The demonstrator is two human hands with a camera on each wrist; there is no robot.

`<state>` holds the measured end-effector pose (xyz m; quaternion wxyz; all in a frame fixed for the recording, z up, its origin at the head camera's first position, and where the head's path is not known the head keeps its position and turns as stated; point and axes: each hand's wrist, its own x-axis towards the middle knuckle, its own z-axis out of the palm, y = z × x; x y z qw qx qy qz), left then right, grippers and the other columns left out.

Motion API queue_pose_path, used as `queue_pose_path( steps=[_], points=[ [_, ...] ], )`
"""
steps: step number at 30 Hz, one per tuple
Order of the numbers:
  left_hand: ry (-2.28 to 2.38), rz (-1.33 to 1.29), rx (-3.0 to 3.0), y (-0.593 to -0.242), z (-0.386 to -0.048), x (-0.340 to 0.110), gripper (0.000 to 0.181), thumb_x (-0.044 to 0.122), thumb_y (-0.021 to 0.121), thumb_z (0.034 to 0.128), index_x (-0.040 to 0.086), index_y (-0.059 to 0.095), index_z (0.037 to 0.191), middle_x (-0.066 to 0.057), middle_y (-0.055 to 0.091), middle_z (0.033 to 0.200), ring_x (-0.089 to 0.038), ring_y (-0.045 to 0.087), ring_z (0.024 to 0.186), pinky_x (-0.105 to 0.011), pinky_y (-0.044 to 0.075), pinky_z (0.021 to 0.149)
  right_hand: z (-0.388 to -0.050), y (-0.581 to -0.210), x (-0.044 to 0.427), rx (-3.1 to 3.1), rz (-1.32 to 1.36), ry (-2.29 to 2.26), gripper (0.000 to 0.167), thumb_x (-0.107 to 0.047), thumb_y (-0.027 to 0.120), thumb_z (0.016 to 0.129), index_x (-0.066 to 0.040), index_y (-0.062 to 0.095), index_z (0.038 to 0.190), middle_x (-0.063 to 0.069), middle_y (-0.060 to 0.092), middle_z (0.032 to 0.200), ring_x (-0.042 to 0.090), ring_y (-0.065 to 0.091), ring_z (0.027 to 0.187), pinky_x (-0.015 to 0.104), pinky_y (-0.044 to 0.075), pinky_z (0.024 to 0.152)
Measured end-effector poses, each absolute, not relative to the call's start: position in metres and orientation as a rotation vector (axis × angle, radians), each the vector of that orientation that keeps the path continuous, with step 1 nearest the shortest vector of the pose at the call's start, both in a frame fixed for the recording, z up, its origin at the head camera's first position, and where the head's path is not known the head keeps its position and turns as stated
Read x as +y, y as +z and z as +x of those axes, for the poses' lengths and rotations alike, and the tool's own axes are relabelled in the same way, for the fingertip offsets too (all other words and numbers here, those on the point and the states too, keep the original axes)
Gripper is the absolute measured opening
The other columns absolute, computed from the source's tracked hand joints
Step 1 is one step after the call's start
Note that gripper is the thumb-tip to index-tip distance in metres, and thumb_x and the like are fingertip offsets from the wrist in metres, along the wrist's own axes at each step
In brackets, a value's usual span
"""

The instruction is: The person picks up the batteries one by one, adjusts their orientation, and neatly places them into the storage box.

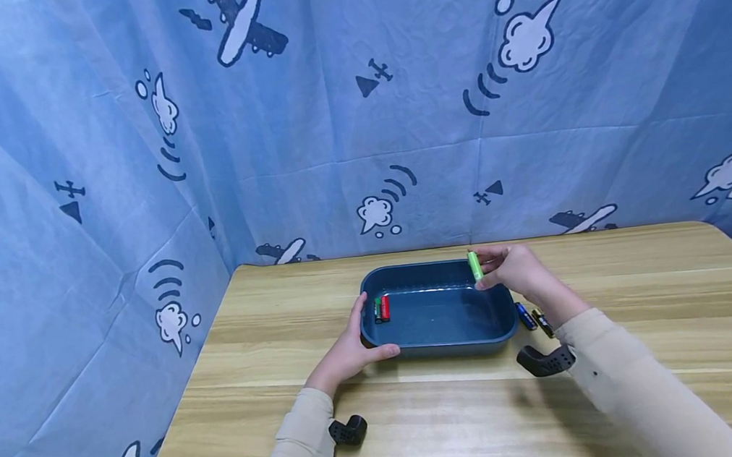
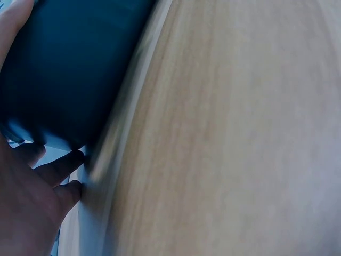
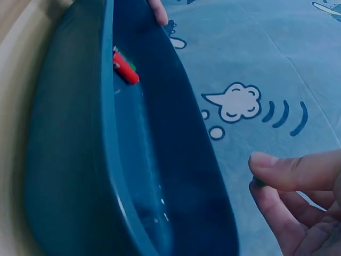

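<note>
My left hand (image 1: 349, 350) holds the near left corner of a dark blue rectangular tray (image 1: 435, 317), with the thumb at the front rim and the fingers against the left end. Thumb and fingers of my right hand (image 1: 518, 269) pinch a light green battery (image 1: 475, 266) over the tray's far right part; in the right wrist view only a bit of green shows between the fingertips. Inside the tray, at its left end, a red battery (image 1: 385, 309) lies beside a green and dark battery (image 1: 377, 311).
Just right of the tray, a blue battery (image 1: 526, 316) and a black and gold battery (image 1: 543, 322) lie on the wooden table (image 1: 448, 424), close to my right wrist. Behind the table hangs a blue patterned curtain (image 1: 304, 118).
</note>
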<state>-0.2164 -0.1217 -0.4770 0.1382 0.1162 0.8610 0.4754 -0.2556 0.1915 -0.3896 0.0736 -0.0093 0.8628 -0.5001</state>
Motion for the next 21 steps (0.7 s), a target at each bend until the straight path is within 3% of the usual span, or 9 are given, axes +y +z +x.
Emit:
queue_pose_path(
  steps=[5,12,21],
  points=[
    [1.378,0.334,2.489,-0.477,-0.216,-0.121,0.105,0.049,0.074,0.0723,0.044,-0.001,0.145,-0.012,0.016,0.152,-0.037,0.027,0.132,-0.058,0.027,0.101,-0.264,-0.396,0.179,2.487,-0.047,-1.643,0.066,0.008,0.075,0.069,0.004,0.049,0.13,0.019,0.06,0.108,0.022,0.055,0.093,0.025,0.051,0.074],
    [1.394,0.329,2.474,-0.477,-0.215,-0.121,0.105,0.049,0.075,0.0725,0.043,-0.001,0.145,-0.012,0.015,0.152,-0.037,0.027,0.132,-0.059,0.027,0.101,-0.274,-0.404,0.161,2.355,-0.05,-1.777,0.067,0.012,0.073,0.069,0.005,0.048,0.131,0.021,0.057,0.11,0.018,0.055,0.09,0.03,0.053,0.076],
    [1.402,0.327,2.469,-0.477,-0.216,-0.121,0.105,0.049,0.075,0.0725,0.043,-0.001,0.145,-0.012,0.016,0.152,-0.036,0.027,0.132,-0.057,0.027,0.102,-0.282,-0.409,0.148,2.333,-0.01,-1.781,0.066,0.011,0.073,0.07,0.002,0.049,0.131,0.022,0.056,0.115,0.023,0.053,0.097,0.026,0.052,0.075]
  ],
)
